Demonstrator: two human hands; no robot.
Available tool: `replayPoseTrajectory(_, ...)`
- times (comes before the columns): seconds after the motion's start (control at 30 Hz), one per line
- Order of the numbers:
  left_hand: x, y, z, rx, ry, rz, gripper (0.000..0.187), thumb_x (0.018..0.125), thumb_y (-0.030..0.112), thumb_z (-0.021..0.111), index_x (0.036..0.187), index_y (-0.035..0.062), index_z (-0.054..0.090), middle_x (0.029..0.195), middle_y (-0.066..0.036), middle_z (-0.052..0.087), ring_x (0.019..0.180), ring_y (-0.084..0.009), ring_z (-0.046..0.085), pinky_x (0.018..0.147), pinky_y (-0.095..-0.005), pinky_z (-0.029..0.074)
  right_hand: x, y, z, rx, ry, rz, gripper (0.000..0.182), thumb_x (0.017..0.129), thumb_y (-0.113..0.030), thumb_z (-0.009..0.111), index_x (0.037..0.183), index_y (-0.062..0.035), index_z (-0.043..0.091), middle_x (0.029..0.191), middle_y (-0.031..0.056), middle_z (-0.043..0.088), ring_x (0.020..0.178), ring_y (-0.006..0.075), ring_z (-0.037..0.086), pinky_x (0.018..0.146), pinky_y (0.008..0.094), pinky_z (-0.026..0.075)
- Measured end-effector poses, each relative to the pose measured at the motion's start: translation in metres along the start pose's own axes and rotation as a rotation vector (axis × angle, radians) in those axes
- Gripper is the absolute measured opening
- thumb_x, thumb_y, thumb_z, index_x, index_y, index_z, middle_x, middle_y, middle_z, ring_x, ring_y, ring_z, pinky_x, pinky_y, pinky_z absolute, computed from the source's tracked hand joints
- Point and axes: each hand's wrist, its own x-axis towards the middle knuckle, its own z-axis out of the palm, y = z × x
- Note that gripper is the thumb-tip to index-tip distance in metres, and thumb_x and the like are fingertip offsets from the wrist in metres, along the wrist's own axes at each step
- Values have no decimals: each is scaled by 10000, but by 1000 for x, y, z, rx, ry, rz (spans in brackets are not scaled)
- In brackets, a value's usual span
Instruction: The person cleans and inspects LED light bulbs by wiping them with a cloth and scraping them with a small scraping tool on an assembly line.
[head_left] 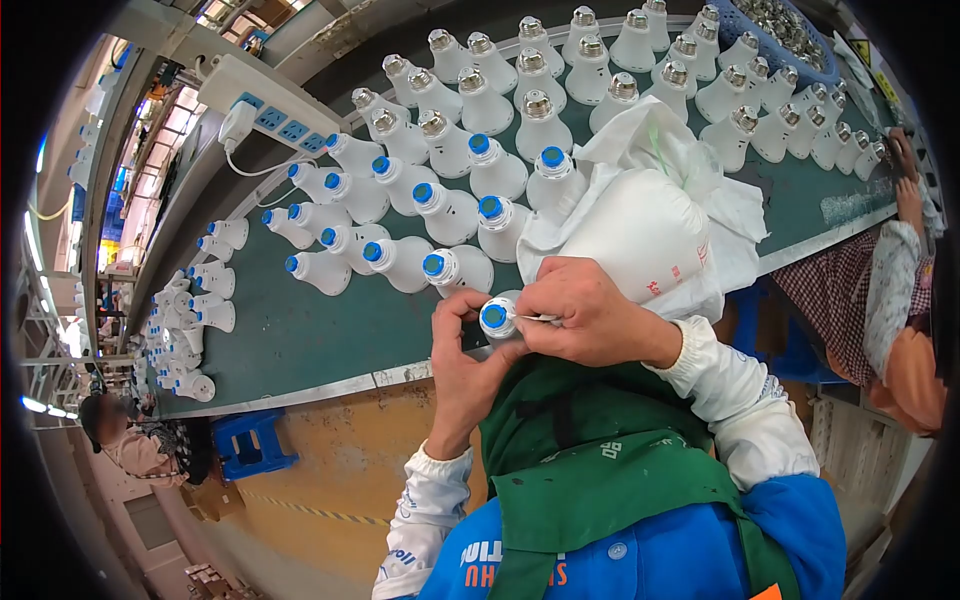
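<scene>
A white LED bulb (503, 327), its blue-ringed end with a green centre turned up, is at the bench's near edge. My left hand (463, 375) is closed around its left side, thumb below and fingers above. My right hand (585, 318) pinches a thin pale stick-like piece (540, 318), its tip right at the blue ring; I cannot tell its exact kind. Just beyond my right hand lies a full white plastic bag (635, 230) with red print. Several more blue-topped bulbs (443, 212) stand past my left hand.
Bulbs with metal screw caps (540, 122) fill the far side of the green bench (290, 345). A blue basket (822, 62) of metal caps stands at the far right. A power strip (270, 105) runs along the back left. Other people's arms (905, 200) show at right; another person (140, 445) is at left.
</scene>
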Motion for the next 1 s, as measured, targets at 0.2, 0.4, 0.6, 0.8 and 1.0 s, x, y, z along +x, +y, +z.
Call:
replayPoseTrajectory(0.2, 4, 9, -3, 59, -12, 127, 531, 647, 73, 762, 1129, 42, 541, 1099, -77, 510, 1017, -223, 465, 900, -324, 386, 1, -1, -2, 2, -1, -40, 61, 685, -50, 642, 665, -36, 587, 545, 56, 508, 495, 238, 459, 563, 318, 412)
replayPoseTrajectory(0.4, 2, 1, 1, 55, 4, 28, 554, 658, 73, 755, 1168, 44, 543, 1155, -92, 506, 1059, -235, 468, 914, -331, 386, 1, -1, -1, 3, 6, -7, 120, 689, -128, 642, 632, -62, 559, 535, 85, 508, 541, 283, 482, 526, 380, 396)
replayPoseTrajectory(0.6, 3, 10, -1, 57, -23, 116, 511, 664, 77, 752, 1132, 40, 550, 1128, -85, 514, 1010, -225, 476, 900, -327, 390, 1, -2, -2, 18, -2, 6, 126, 692, -132, 643, 633, -63, 556, 538, 82, 511, 543, 284, 482, 526, 378, 397)
replayPoseTrajectory(0.8, 5, -5, -4, 36, -42, 57, 567, 663, 69, 754, 1187, 41, 537, 1174, -107, 513, 1110, -243, 474, 952, -342, 376, 1, -2, -3, 4, -4, -34, 68, 680, -48, 637, 655, -34, 576, 543, 54, 505, 500, 233, 457, 560, 317, 413)
replayPoseTrajectory(1.0, 4, 0, 0, 7, -19, 85, 505, 690, 42, 734, 1166, 46, 564, 1181, -116, 525, 1140, -258, 486, 954, -346, 395, 0, -1, -1, 2, 4, -9, 121, 697, -128, 641, 639, -55, 562, 545, 90, 521, 544, 286, 489, 528, 384, 403)
